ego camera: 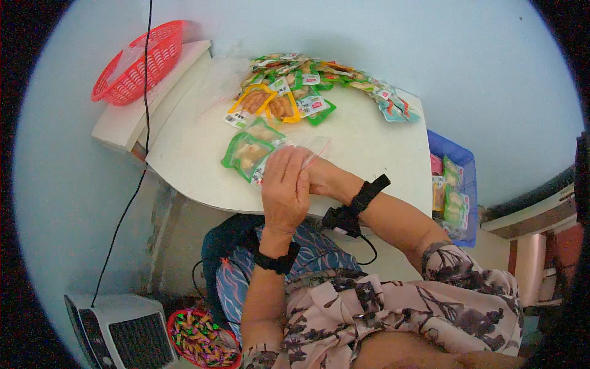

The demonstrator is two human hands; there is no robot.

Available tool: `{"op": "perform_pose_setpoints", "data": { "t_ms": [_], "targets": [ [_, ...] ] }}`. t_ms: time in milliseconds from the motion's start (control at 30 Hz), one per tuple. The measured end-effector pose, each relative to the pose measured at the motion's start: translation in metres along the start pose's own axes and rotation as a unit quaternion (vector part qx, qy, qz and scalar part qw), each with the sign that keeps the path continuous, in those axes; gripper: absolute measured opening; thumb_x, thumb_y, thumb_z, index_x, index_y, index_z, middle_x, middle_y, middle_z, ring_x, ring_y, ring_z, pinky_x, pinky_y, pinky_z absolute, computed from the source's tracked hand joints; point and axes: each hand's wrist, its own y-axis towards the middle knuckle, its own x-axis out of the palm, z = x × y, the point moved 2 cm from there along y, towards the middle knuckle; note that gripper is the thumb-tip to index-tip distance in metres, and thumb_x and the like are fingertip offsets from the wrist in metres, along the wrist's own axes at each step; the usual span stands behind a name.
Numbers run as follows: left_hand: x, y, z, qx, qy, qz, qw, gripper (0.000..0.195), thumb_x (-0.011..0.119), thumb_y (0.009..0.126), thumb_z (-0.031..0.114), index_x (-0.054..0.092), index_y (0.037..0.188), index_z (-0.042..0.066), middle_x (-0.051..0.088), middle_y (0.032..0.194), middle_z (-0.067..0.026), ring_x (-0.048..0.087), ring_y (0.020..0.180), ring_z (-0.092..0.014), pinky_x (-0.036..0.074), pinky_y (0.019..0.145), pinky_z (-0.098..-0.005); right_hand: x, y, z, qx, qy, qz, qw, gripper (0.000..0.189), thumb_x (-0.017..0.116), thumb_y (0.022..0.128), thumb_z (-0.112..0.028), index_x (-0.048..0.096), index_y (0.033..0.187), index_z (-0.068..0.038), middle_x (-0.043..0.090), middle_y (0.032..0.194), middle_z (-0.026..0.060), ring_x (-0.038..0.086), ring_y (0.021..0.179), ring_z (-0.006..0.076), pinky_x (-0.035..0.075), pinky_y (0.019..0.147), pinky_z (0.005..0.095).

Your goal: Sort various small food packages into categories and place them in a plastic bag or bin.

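Both hands meet over a clear plastic zip bag (320, 146) near the front of a white table (378, 147). My left hand (285, 189) closes around the bag's near side, its fingers pointing away from me. My right hand (322, 177) comes in from the right, and its fingers are hidden behind the left hand and the plastic; what they grip cannot be seen. Green-edged food packets (249, 154) with pale contents lie just beyond the left fingers, seemingly within the bag. Each wrist wears a black strap.
Several sealed packets (281, 104) are heaped at the table's back, with teal ones (398, 108) to the right. A blue crate (470, 193) with packets stands right. A red basket (156, 69) tilts at left behind a hanging black cable (146, 92). A bowl of wrapped pieces (203, 339) sits below.
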Motion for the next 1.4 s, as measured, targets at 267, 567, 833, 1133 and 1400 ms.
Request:
{"op": "perform_pose_setpoints", "data": {
  "t_ms": [267, 567, 833, 1133, 1400],
  "targets": [
    [0.006, -0.002, -0.01, -0.048, -0.003, 0.014, 0.999, 0.028, 0.048, 0.094, 0.013, 0.061, 0.114, -0.002, 0.061, 0.115, -0.0217, 0.055, 0.111, -0.039, 0.041, 0.099, -0.0464, -0.006, -0.005, -0.039, 0.104, -0.038, 0.093, 0.99, 0.015, 0.057, 0.087, -0.012, 0.064, 0.093, 0.0, 0.064, 0.081, 0.006, 0.062, 0.072, 0.0148, 0.054, 0.06, 0.029],
    [0.007, -0.004, -0.008, -0.052, 0.053, 0.019, 0.997, 0.026, 0.053, 0.092, 0.012, 0.063, 0.112, -0.002, 0.061, 0.115, -0.0214, 0.053, 0.112, -0.04, 0.04, 0.099, -0.0467, -0.037, -0.031, -0.101, 0.238, -0.18, -0.037, 0.954, 0.028, 0.057, 0.092, -0.026, 0.067, 0.092, 0.0, 0.07, 0.087, 0.0108, 0.07, 0.073, 0.0183, 0.056, 0.06, 0.0273],
    [0.006, -0.001, -0.002, -0.055, 0.078, -0.002, 0.995, 0.027, 0.048, 0.095, 0.012, 0.062, 0.114, 0.0, 0.062, 0.118, -0.0186, 0.053, 0.116, -0.038, 0.039, 0.102, -0.0459, -0.112, -0.032, -0.074, 0.049, -0.149, 0.4, 0.903, 0.025, 0.063, 0.088, -0.016, 0.064, 0.108, -0.003, 0.062, 0.087, 0.003, 0.06, 0.069, 0.0119, 0.048, 0.057, 0.0237],
    [0.006, -0.003, -0.005, -0.042, 0.073, 0.018, 0.996, 0.025, 0.054, 0.091, 0.012, 0.064, 0.111, 0.0, 0.062, 0.113, -0.021, 0.054, 0.111, -0.04, 0.04, 0.099, -0.0471, -0.12, -0.025, -0.048, 0.088, 0.015, 0.378, 0.922, 0.027, 0.063, 0.086, -0.013, 0.063, 0.11, -0.001, 0.061, 0.089, 0.0055, 0.058, 0.071, 0.0132, 0.047, 0.059, 0.0258],
    [0.008, -0.004, -0.009, -0.027, 0.11, -0.002, 0.994, 0.028, 0.047, 0.096, 0.013, 0.061, 0.116, -0.001, 0.062, 0.118, -0.0198, 0.053, 0.116, -0.039, 0.04, 0.101, -0.0473, -0.133, -0.046, -0.09, 0.122, -0.291, 0.493, 0.811, 0.023, 0.066, 0.08, -0.019, 0.066, 0.073, 0.003, 0.061, 0.063, 0.0111, 0.058, 0.056, 0.0147, 0.046, 0.05, 0.0299]
  ]
}}
